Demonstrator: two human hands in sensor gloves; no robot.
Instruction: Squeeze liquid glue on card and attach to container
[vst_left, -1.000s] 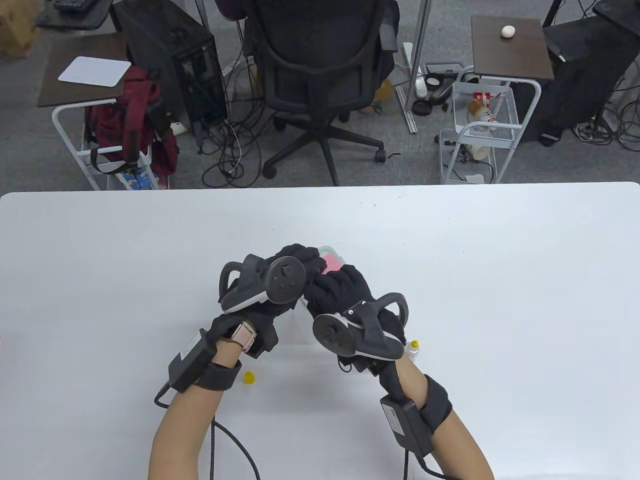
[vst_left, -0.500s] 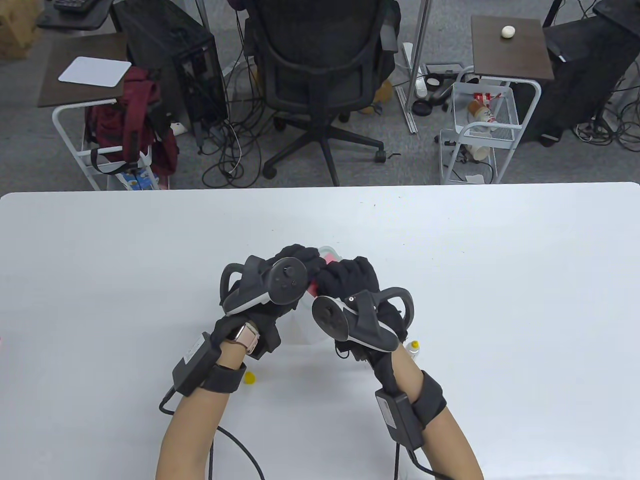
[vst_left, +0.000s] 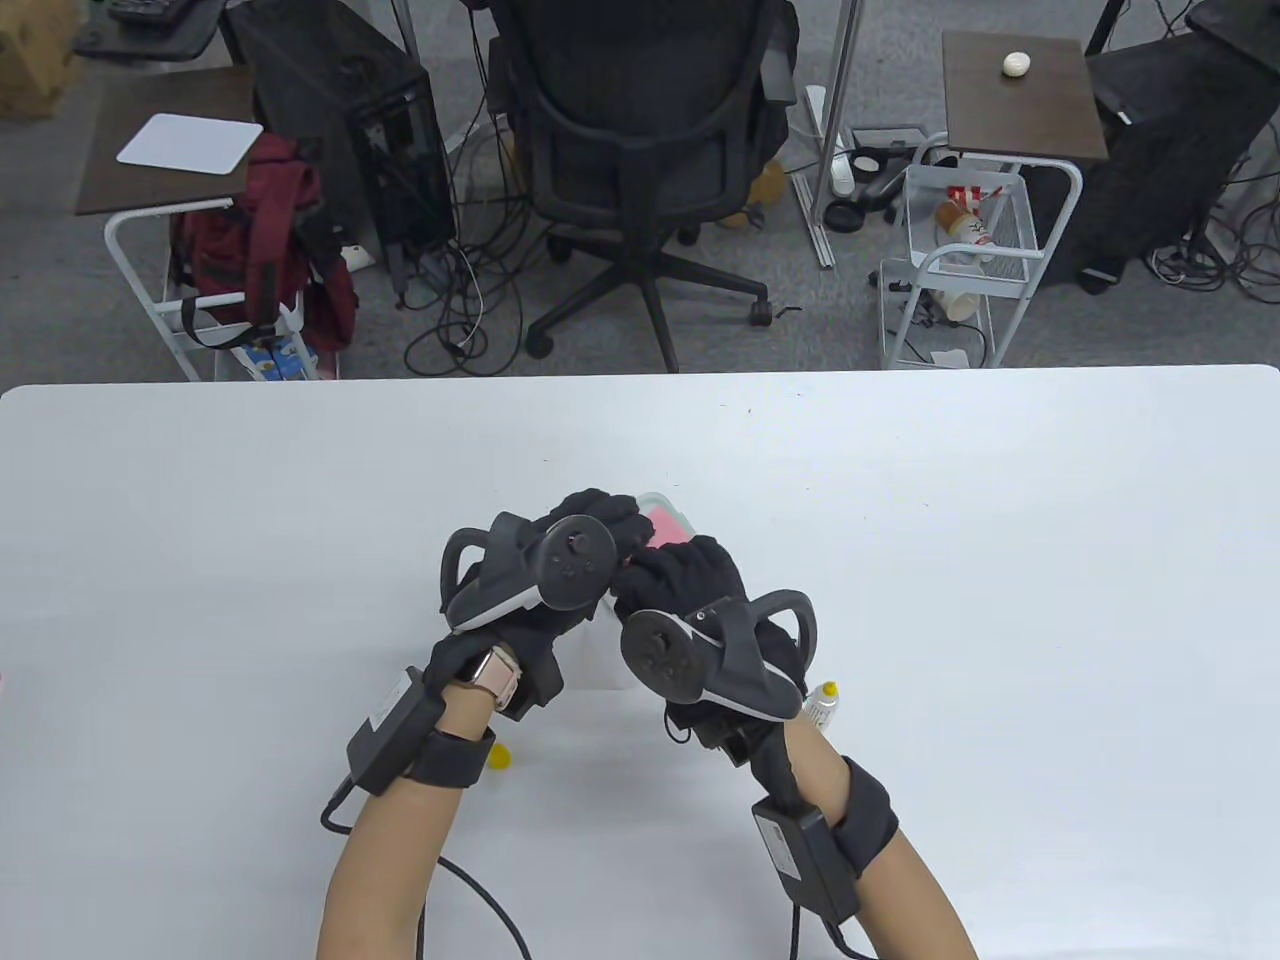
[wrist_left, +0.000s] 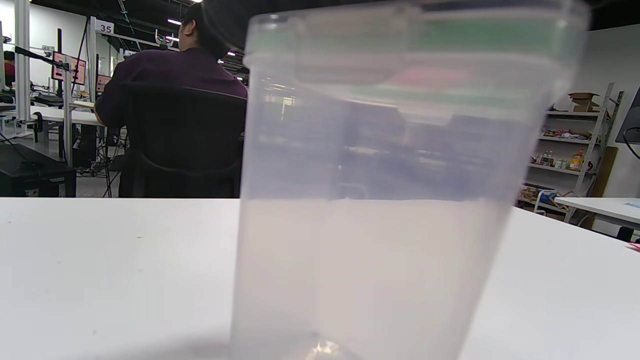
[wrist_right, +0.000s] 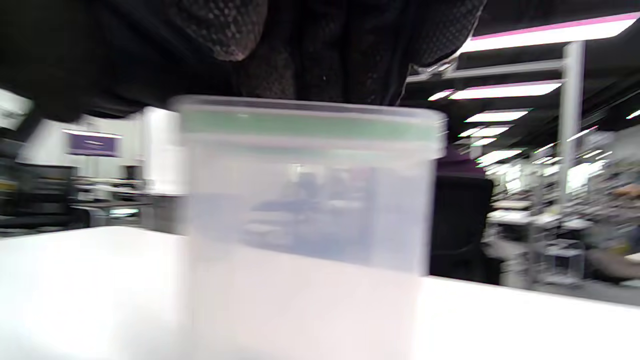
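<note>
A: Where is the tall translucent plastic container with the green-banded lid (wrist_left: 390, 200)?

B: Upright on the white table (vst_left: 1000, 520), near the middle, between the two gloved hands. The wrist views show its clear walls and the green strip under the lid rim.

A: And the pink paper card (vst_left: 664, 526)?

B: On top of the lid. Only its far corner shows past the fingers in the table view.

A: What is the left hand (vst_left: 590, 525) doing?

B: It reaches over the lid from the left, fingers curled down onto the card's left edge. Whether they press or pinch, I cannot tell.

A: The right hand (vst_left: 690, 575)?

B: It lies palm-down over the near part of the lid, fingers bunched together on top of the card; the right wrist view is blurred.

A: The glue?

B: The small clear glue bottle with a yellow tip (vst_left: 823, 703) stands near the right wrist, untouched. A small yellow cap (vst_left: 499, 755) lies beside the left forearm.
</note>
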